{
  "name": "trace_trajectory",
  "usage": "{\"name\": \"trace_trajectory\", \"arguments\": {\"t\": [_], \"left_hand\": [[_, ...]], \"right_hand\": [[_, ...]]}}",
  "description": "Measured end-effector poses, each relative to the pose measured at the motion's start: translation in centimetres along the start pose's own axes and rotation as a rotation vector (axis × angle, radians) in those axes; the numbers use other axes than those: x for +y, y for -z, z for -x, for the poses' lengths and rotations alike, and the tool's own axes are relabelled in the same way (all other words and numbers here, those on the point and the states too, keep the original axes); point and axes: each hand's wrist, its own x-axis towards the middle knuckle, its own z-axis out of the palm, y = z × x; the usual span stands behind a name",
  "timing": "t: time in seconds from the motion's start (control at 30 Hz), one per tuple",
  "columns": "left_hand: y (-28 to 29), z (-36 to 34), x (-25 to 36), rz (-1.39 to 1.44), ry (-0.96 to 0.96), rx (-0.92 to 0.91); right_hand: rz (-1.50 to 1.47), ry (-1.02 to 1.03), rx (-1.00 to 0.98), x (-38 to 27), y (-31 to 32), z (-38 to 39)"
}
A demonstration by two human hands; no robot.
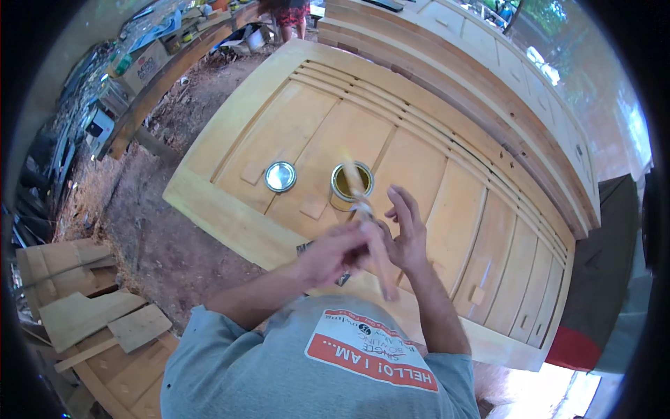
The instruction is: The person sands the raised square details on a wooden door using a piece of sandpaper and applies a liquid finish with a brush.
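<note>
Closest on my feed, the left hand [340, 251] curls against a blurred wooden stick [380, 264]; can't tell whether that grip is clamped. Right hand [410, 234] just beside it, grip apart, fingers spread. Stick slants away from me, far end over the open metal can [340, 199] of amber liquid. Round lid [280, 177] lies left of the can, small wood blocks [311, 207] nearby, all on a panelled wooden piece [426, 174]. Farther left I see a cluttered tabletop [165, 78]; beyond, a person's bare legs [294, 31].
</note>
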Motion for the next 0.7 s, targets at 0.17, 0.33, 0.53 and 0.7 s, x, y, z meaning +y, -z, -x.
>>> {"name": "trace_trajectory", "arguments": {"t": [0.17,0.33,0.53,0.7], "left_hand": [[-3.5,-1.3,-2.7,-0.055,0.066,-0.089],[-4.4,0.5,-1.0,-0.515,-0.131,-0.002],[-8.4,3.5,3.4,-1.143,-1.291,-0.440],[-15.3,4.6,3.8,-1.036,-1.557,-0.404]], "right_hand": [[0.034,0.223,-0.051,-0.1,0.6,-2.9],[0.014,0.189,0.106,0.4,1.1,-3.8],[-0.314,-0.122,-0.044,2.3,-1.2,-4.7],[-0.383,-0.292,-0.211,2.6,-3.6,-7.0]]}}
